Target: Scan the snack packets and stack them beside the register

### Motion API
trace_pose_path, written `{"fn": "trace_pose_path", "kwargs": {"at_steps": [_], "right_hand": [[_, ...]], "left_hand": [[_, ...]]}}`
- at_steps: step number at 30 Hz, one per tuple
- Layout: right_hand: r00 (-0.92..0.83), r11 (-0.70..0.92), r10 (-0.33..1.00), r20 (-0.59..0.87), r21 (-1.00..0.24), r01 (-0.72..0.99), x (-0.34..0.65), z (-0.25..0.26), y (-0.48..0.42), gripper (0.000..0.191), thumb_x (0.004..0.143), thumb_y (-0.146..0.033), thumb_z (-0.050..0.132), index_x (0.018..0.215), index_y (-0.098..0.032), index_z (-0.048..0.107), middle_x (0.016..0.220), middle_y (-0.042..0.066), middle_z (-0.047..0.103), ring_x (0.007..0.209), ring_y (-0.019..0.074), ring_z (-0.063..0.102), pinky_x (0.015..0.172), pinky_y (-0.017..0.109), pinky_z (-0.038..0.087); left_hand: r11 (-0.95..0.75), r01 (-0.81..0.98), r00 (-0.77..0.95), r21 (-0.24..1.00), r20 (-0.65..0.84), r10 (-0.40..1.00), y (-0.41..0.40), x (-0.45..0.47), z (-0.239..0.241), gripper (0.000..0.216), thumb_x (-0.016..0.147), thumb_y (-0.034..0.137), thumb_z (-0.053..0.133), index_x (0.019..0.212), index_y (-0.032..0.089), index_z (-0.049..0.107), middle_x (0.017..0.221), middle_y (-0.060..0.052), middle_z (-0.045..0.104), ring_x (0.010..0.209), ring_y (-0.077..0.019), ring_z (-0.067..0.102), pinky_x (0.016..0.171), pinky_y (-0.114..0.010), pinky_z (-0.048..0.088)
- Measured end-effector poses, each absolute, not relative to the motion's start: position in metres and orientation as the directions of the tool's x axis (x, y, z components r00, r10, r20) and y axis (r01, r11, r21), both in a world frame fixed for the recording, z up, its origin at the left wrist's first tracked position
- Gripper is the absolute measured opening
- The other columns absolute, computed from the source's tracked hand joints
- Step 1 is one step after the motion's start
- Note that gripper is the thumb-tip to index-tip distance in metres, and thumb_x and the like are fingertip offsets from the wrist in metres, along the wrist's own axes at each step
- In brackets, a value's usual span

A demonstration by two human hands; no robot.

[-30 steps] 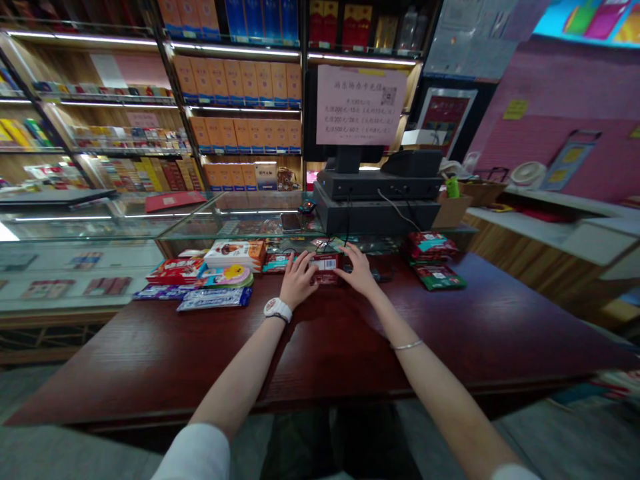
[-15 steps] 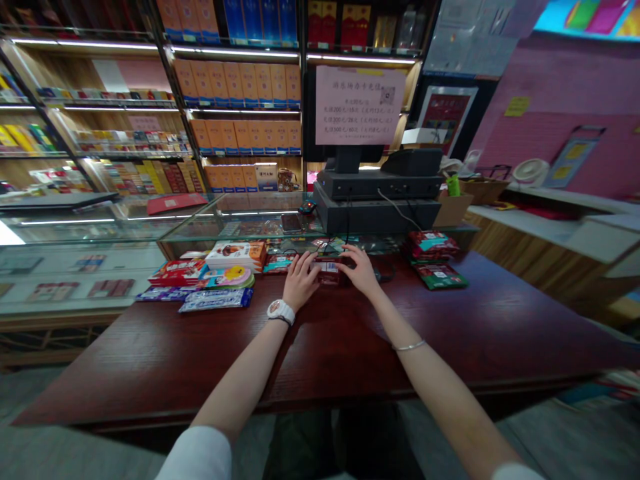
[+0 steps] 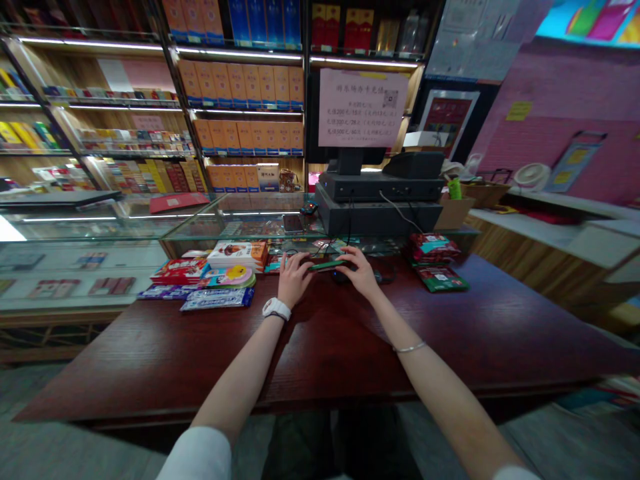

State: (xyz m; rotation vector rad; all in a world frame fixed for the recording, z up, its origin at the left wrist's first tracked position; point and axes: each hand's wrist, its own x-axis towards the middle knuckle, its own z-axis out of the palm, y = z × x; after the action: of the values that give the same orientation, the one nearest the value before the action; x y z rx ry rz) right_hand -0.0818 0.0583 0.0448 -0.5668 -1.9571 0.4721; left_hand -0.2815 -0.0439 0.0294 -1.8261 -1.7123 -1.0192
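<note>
Thin green packet [image 3: 327, 265], seen edge-on at twelve o'clock over a dark red desk [image 3: 345, 347], lengthwise from nine to three; gripped at both ends, with left hand [image 3: 294, 279] at nine o'clock, right hand [image 3: 361, 273] at three, fingers curled, equally near.

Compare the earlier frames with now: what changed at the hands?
The packet between the left hand and right hand appears tipped: its dark red barcode face has left view and a narrow green side shows. Both hands keep hold. The red packets at right and white-and-orange box at left stayed put.
</note>
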Motion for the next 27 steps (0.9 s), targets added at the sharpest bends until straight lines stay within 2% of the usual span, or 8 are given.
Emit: {"fn": "trace_pose_path", "kwargs": {"at_steps": [4,7,9,12,15,18,21,27], "right_hand": [[-0.420,0.839,0.540,0.729,-0.432,0.331,-0.084,0.043,0.053,0.019,0.091,-0.037,0.057,0.099,-0.028,0.072,0.120,0.007,0.062,0.118,0.0258,0.056,0.113,0.054,0.030],[-0.399,0.794,0.574,0.715,-0.366,0.486,-0.085,0.041,0.050,0.030,0.094,-0.040,0.053,0.120,-0.031,0.067,0.114,0.006,0.062,0.114,0.0263,0.056,0.116,0.059,0.021],[-0.383,0.752,0.609,0.695,-0.352,0.557,-0.086,0.039,0.048,0.042,0.093,-0.045,0.054,0.133,-0.033,0.058,0.113,0.007,0.060,0.112,0.0271,0.056,0.114,0.060,0.023],[-0.434,0.725,0.654,0.619,-0.351,0.593,-0.089,0.035,0.046,0.055,0.090,-0.051,0.058,0.142,-0.034,0.050,0.117,0.008,0.060,0.111,0.0287,0.058,0.110,0.059,0.031],[-0.515,0.733,0.665,0.541,-0.341,0.588,-0.093,0.028,0.044,0.061,0.087,-0.054,0.061,0.143,-0.035,0.047,0.127,0.010,0.059,0.117,0.0308,0.056,0.109,0.060,0.033],[-0.562,0.752,0.644,0.520,-0.293,0.590,-0.095,0.022,0.042,0.062,0.087,-0.052,0.062,0.144,-0.036,0.046,0.135,0.010,0.056,0.126,0.0320,0.051,0.112,0.065,0.026],[-0.602,0.783,0.596,0.531,-0.217,0.583,-0.096,0.019,0.040,0.060,0.085,-0.048,0.065,0.141,-0.032,0.050,0.138,0.011,0.054,0.133,0.0319,0.046,0.115,0.066,0.019],[-0.682,0.853,0.480,0.552,-0.112,0.510,-0.111,0.017,0.031,0.048,0.084,-0.034,0.067,0.130,-0.027,0.059,0.133,0.010,0.059,0.130,0.0297,0.049,0.118,0.062,0.019]], "left_hand": [[-0.123,0.979,-0.042,0.164,0.749,0.661,-0.045,-0.287,0.029,0.021,0.087,0.019,0.057,0.102,0.026,0.069,0.126,-0.005,0.064,0.122,-0.0240,0.056,0.123,-0.054,0.020],[-0.099,0.981,-0.062,0.166,0.755,0.652,-0.045,-0.290,0.029,0.028,0.086,0.013,0.054,0.104,0.027,0.069,0.125,-0.005,0.064,0.121,-0.0234,0.057,0.123,-0.054,0.020],[-0.098,0.984,-0.053,0.151,0.762,0.645,-0.045,-0.291,0.029,0.030,0.087,0.012,0.051,0.103,0.029,0.069,0.123,-0.004,0.065,0.120,-0.0225,0.057,0.124,-0.054,0.019],[-0.124,0.988,0.011,0.088,0.774,0.633,-0.046,-0.291,0.031,0.026,0.090,0.014,0.050,0.095,0.030,0.071,0.119,-0.001,0.068,0.117,-0.0212,0.058,0.125,-0.055,0.016],[-0.128,0.990,0.040,0.052,0.776,0.629,-0.045,-0.291,0.033,0.024,0.091,0.015,0.051,0.086,0.028,0.071,0.116,-0.002,0.069,0.114,-0.0210,0.060,0.125,-0.056,0.014],[-0.123,0.990,0.032,0.064,0.755,0.655,-0.044,-0.292,0.032,0.026,0.089,0.012,0.051,0.080,0.027,0.071,0.113,-0.002,0.070,0.110,-0.0211,0.061,0.125,-0.057,0.014],[-0.103,0.990,0.000,0.093,0.744,0.668,-0.043,-0.295,0.029,0.028,0.085,0.009,0.051,0.076,0.027,0.070,0.111,-0.002,0.070,0.108,-0.0213,0.061,0.125,-0.056,0.015],[-0.085,0.988,-0.047,0.126,0.786,0.616,-0.043,-0.296,0.027,0.029,0.083,0.007,0.049,0.070,0.026,0.067,0.104,-0.002,0.070,0.104,-0.0209,0.062,0.124,-0.055,0.018]]}}
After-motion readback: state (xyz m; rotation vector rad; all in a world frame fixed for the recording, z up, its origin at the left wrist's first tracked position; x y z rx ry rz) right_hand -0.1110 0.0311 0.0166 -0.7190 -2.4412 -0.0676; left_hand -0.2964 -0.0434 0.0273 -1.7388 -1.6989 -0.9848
